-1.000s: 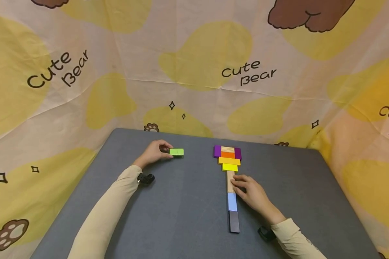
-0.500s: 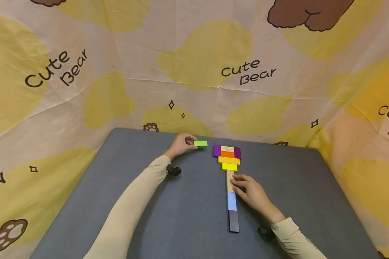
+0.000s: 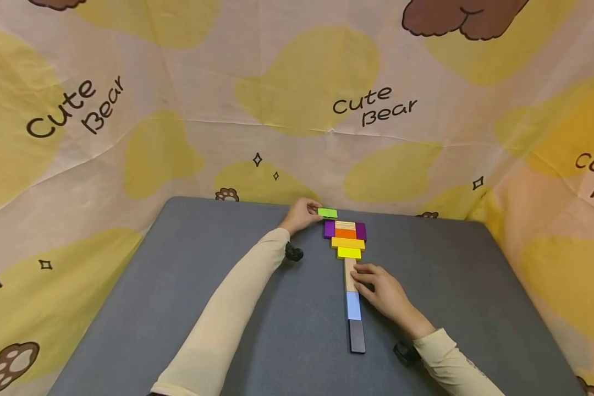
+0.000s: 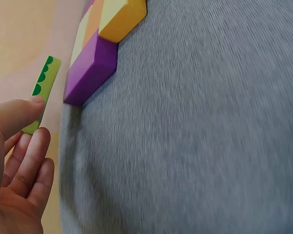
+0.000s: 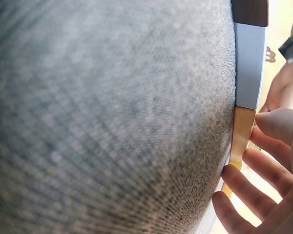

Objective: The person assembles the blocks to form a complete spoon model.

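My left hand [image 3: 301, 214] pinches a light green block [image 3: 328, 213] between thumb and fingers, holding it beyond the far end of a row of blocks. Dark green scallops mark one side of this green block [image 4: 46, 80] in the left wrist view. Two purple blocks [image 3: 329, 230] flank an orange block [image 3: 346, 234] and a ridged pale piece [image 3: 345, 225]. Nearer come an amber block [image 3: 348, 243], a yellow block [image 3: 348, 253] and a plain wood block [image 3: 350, 275]. My right hand [image 3: 386, 294] rests its fingertips at the wood block's right edge, fingers loosely extended.
A light blue block [image 3: 353, 306] and a dark grey block [image 3: 357, 336] continue the line toward the near side of the grey table [image 3: 188, 286]. Behind the table's far edge hangs a printed bear cloth [image 3: 297, 99].
My left hand has carried the green block rightward and farther back, from the left of the row to just behind its far left corner. My right hand stays at the wood block.
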The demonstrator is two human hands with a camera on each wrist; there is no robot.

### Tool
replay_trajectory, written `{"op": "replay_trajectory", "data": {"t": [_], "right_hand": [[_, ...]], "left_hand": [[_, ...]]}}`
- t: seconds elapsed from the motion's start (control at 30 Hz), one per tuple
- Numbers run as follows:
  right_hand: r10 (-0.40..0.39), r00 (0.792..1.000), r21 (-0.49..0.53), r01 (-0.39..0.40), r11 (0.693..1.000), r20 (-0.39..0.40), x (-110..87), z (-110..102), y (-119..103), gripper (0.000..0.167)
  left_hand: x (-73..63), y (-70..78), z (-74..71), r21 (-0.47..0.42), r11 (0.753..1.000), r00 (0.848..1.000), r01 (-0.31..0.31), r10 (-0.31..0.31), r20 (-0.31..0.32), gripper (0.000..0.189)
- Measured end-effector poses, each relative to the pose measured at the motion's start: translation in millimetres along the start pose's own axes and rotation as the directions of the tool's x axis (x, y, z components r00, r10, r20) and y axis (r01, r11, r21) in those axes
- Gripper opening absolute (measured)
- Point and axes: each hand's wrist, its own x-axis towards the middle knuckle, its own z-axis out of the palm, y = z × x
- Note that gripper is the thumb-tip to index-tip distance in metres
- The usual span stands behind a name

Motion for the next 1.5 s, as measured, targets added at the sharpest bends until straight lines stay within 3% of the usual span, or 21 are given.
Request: {"op": "replay_trajectory", "data": {"t": [0.3, 0.63, 0.83, 1.5], "right_hand": [[0.011, 0.999, 0.012, -0.012, 1.000, 0.032, 2.1, -1.7, 0.9, 0.037], [0.010, 1.000, 0.002, -0.010, 1.000, 0.027, 2.2, -2.3, 2.0, 0.037], [0.017, 0.999, 0.011, -0.017, 1.000, 0.034, 3.3, -2.8, -0.3, 0.037], [0.014, 1.000, 0.004, -0.015, 1.000, 0.027, 3.0, -2.8, 1.5, 0.036]], "left_hand": [[9.0, 14.8, 24.4, 0.073, 0.997, 1.000, 0.002, -0.001, -0.012, 0.033], [15.9, 24.1, 41.3, 0.170, 0.985, 0.999, -0.025, 0.028, -0.019, 0.031], [15.9, 22.0, 46.5, 0.185, 0.983, 1.000, 0.008, -0.005, -0.020, 0.032], [20.0, 14.1, 49.1, 0.221, 0.975, 0.999, -0.027, 0.017, 0.045, 0.032]]}}
